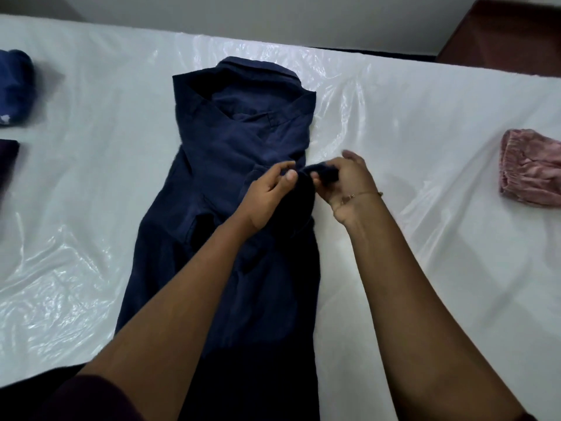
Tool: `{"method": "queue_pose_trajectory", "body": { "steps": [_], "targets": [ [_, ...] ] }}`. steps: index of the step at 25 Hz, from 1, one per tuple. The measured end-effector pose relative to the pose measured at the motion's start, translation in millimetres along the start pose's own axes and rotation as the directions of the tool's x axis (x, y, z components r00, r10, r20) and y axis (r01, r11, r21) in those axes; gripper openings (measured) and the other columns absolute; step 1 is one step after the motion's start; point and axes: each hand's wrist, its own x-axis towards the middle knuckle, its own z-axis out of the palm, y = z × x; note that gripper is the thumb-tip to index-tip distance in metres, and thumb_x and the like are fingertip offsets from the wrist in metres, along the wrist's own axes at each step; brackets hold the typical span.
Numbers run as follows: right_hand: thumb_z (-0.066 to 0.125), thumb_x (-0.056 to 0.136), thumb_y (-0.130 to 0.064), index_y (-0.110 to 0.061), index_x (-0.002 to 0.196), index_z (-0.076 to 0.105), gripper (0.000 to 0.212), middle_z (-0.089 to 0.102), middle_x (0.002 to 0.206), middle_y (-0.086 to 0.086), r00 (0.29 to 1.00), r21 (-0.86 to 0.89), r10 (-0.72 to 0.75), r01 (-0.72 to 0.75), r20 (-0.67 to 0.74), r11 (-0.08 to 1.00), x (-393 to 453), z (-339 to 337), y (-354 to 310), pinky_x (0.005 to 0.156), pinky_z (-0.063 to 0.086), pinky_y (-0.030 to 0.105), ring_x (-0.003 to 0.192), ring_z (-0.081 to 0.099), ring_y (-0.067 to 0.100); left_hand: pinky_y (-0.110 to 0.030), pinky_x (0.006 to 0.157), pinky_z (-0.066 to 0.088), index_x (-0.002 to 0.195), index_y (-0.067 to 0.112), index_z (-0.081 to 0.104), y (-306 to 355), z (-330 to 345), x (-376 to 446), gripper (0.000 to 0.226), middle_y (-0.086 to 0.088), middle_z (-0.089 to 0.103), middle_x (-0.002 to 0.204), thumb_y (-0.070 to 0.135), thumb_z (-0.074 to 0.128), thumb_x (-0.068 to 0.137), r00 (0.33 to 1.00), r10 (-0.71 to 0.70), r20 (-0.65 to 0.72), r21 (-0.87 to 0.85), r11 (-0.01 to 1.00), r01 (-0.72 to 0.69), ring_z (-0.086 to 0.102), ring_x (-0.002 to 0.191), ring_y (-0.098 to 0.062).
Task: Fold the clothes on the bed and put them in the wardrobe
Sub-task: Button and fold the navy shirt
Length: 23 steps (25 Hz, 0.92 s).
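Note:
A navy blue shirt (pixel 230 153) lies lengthwise on the bed (pixel 425 132), collar at the far end, its sides folded inward. My left hand (pixel 267 192) and my right hand (pixel 343 180) meet over the shirt's right edge at mid-length. Both pinch the end of a dark sleeve, raised a little above the shirt's body. A thin bracelet circles my right wrist. The shirt's lower part runs toward me, partly hidden under my forearms.
The bed wears a white sheet with shiny plastic over its left and middle. A folded blue garment (pixel 15 83) and a dark folded one (pixel 7 165) lie at the left edge. A pink folded garment (pixel 531 174) rests at the right. Brown wooden furniture (pixel 510 34) stands beyond the far right corner.

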Motion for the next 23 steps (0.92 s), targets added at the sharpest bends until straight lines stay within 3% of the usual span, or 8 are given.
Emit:
{"method": "queue_pose_trajectory", "body": {
  "steps": [3,6,8,11,14,15,19,23],
  "targets": [
    [0.075,0.118,-0.003,-0.024,0.171,0.059,0.059,0.075,0.121,0.014,0.99,-0.208,-0.033,0.062,0.14,0.976,-1,102,0,0.088,0.072,0.047,0.086,0.075,0.027,-0.025,0.095,0.056,0.129,0.029,0.061,11,-31,-13,0.038,0.004,0.072,0.123,0.025,0.076,0.095,0.976,-0.051,-0.211,-0.116,0.993,0.027,0.068,0.113,-0.01],
    [0.078,0.12,-0.004,-0.021,0.191,0.036,0.084,0.08,0.149,0.021,0.976,-0.247,0.029,0.027,0.217,0.969,2,185,9,0.13,0.072,0.075,0.126,0.084,0.046,-0.036,0.082,0.062,0.118,0.014,0.068,1,-82,-10,0.026,-0.003,0.077,0.1,0.002,0.068,0.094,0.818,-0.319,-0.479,-0.331,0.928,0.169,0.073,0.094,-0.021],
    [0.066,0.122,-0.003,-0.024,0.194,0.037,0.08,0.081,0.16,0.017,0.971,-0.36,-0.062,0.144,0.231,0.922,2,205,24,0.142,0.065,0.072,0.15,0.076,0.044,-0.035,0.075,0.061,0.116,0.009,0.069,-10,-121,-5,0.023,-0.006,0.076,0.092,-0.001,0.062,0.096,0.729,-0.416,-0.543,-0.324,0.905,0.275,0.071,0.084,-0.023],
    [0.063,0.111,0.011,-0.01,0.152,0.087,0.052,0.096,0.133,0.009,0.799,-0.568,-0.542,0.581,0.26,0.583,-8,191,66,0.125,0.076,0.062,0.128,0.083,0.026,-0.032,0.077,0.063,0.121,0.002,0.064,-27,-155,-9,0.024,-0.016,0.076,0.1,-0.005,0.06,0.099,0.675,-0.485,-0.556,-0.368,0.872,0.323,0.077,0.083,-0.024],
    [0.08,0.099,-0.005,-0.029,0.126,0.1,0.041,0.092,0.132,-0.006,0.511,-0.785,-0.839,0.591,0.187,0.184,-4,151,87,0.099,0.07,0.047,0.128,0.074,0.027,-0.034,0.077,0.064,0.112,0.0,0.068,-30,-146,-20,0.035,-0.019,0.077,0.099,0.033,0.063,0.104,0.714,-0.493,-0.498,-0.375,0.864,0.335,0.078,0.081,-0.026],
    [0.081,0.103,-0.018,-0.038,0.131,0.099,0.039,0.086,0.143,-0.009,0.512,-0.858,-0.853,0.478,0.1,0.187,1,137,82,0.098,0.066,0.046,0.135,0.069,0.028,-0.033,0.074,0.064,0.107,0.0,0.071,-26,-141,-21,0.049,-0.017,0.078,0.095,0.048,0.062,0.102,0.737,-0.491,-0.465,-0.355,0.866,0.353,0.077,0.077,-0.026],
    [0.058,0.129,-0.065,-0.051,0.191,0.049,0.064,0.036,0.196,0.006,0.93,-0.874,-0.365,0.156,-0.026,0.461,1,111,73,0.144,0.051,0.082,0.17,0.046,0.04,-0.028,0.065,0.056,0.095,0.008,0.074,-10,-125,-10,0.058,-0.003,0.076,0.085,0.065,0.072,0.087,0.766,-0.512,-0.389,-0.255,0.859,0.445,0.069,0.07,-0.018],
    [0.072,0.125,-0.057,-0.049,0.2,0.027,0.087,0.01,0.207,0.018,0.805,-0.945,-0.569,0.298,0.172,0.136,-16,112,90,0.125,0.064,0.086,0.172,0.047,0.047,-0.029,0.08,0.061,0.102,0.009,0.073,-2,-104,-2,0.017,-0.006,0.078,0.098,0.025,0.077,0.094,0.772,-0.49,-0.404,-0.483,0.831,0.275,0.075,0.094,-0.023]
  ]
}}
